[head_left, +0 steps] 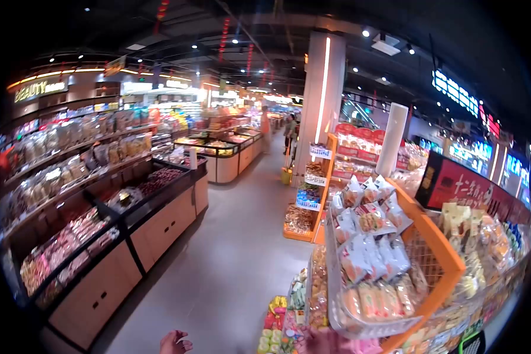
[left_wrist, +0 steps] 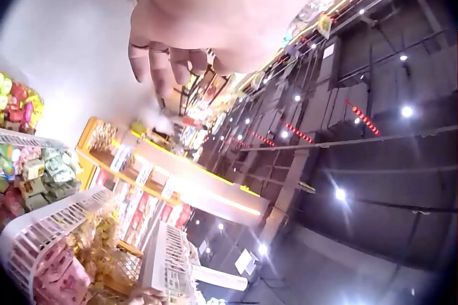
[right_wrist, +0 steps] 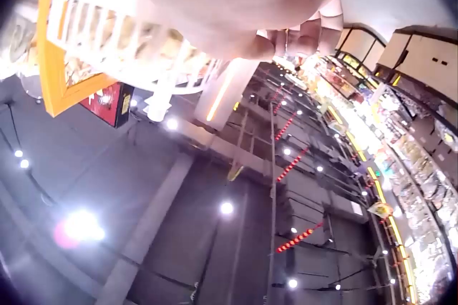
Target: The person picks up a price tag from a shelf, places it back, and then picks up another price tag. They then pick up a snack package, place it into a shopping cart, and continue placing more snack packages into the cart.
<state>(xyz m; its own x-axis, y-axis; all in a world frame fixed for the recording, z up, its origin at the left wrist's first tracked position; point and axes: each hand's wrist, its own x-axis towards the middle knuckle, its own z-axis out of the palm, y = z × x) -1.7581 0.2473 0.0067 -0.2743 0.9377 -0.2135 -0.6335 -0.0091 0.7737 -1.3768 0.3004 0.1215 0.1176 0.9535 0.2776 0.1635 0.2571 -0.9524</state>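
Low in the head view, my left hand [head_left: 175, 343] hangs over the grey floor, fingers loosely bent. The left wrist view has this hand [left_wrist: 215, 15] large at the top, holding nothing. My right hand [right_wrist: 243, 5] fills the top of the right wrist view with its fingers curled loosely and no object in them. A white basket [right_wrist: 107, 1] appears beside and behind it; whether they touch I cannot tell. At the head view's bottom edge, a blurred right hand [head_left: 327, 341] is below a basket [head_left: 371, 327] of wrapped sandwiches [head_left: 373, 218].
Wooden produce bins [head_left: 159, 236] line the left, with shelves of bagged goods [head_left: 71, 171] behind. A grey aisle floor [head_left: 218, 253] runs ahead to people [head_left: 290, 131] beside a pillar [head_left: 323, 88]. An orange-framed rack [head_left: 436, 242] and packaged food [head_left: 469, 259] stand at right.
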